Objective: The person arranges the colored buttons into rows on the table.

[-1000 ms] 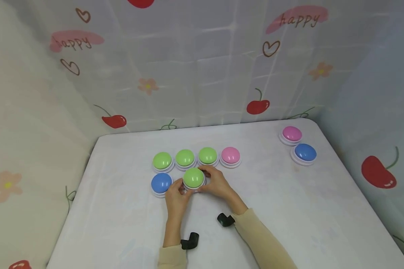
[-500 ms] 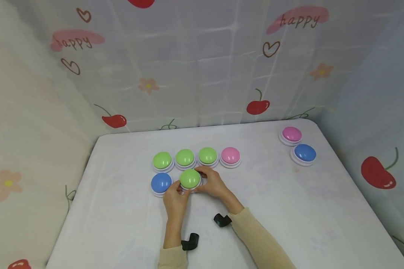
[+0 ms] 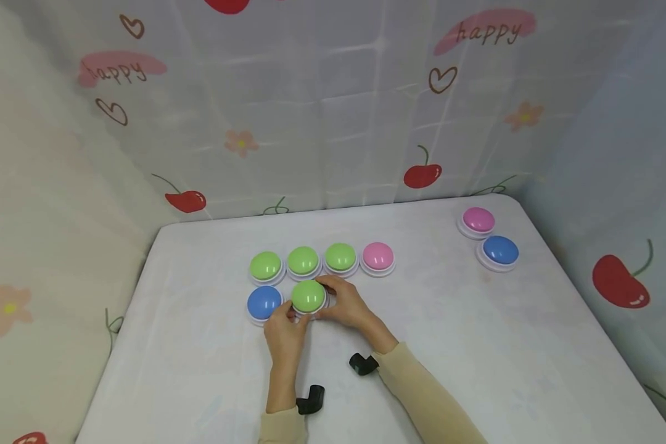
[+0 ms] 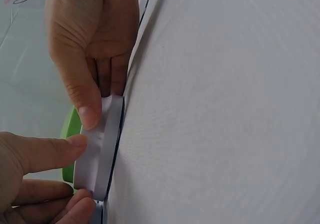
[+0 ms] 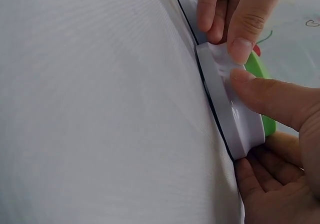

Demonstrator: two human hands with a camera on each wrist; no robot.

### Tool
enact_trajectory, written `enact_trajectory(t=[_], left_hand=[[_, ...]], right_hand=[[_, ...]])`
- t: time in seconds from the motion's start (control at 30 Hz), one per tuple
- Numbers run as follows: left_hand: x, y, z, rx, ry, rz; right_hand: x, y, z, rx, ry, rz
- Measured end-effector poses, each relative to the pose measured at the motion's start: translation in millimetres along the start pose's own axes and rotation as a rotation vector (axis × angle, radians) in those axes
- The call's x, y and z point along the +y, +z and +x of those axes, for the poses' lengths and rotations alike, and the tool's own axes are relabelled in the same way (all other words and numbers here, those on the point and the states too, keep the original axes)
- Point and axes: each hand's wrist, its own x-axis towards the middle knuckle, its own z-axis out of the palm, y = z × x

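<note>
Between my two hands sits a push button with a green dome and a white round base. My left hand grips the base from the left, thumb on its near side. From the right, my right hand holds the same base, its thumb on the near wall and fingers curled round the side. The base stands at the tablecloth in both wrist views. Just left of it is a blue-domed button, partly behind my left hand. Behind them runs a row of green buttons ending in a pink button.
At the table's back right corner stand another pink button and another blue button. A white cloth covers the table. Patterned curtains hang behind and at both sides. Black wrist cameras hang by each sleeve.
Both hands have moved the green button a little to the left, closer to the blue button. Their grip stays the same. The other buttons have not moved on the table.
</note>
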Motion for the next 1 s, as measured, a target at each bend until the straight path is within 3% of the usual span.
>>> enact_trajectory(t=[0.6,1.0], left_hand=[[4.3,-1.6,-0.6,0.015,-0.051,0.034],[3.6,0.3,-2.2,0.058,-0.048,0.014]], right_hand=[[-3.1,5.1,-0.8,0.006,-0.031,0.006],[-1.4,5.9,-0.4,0.009,-0.038,-0.001]])
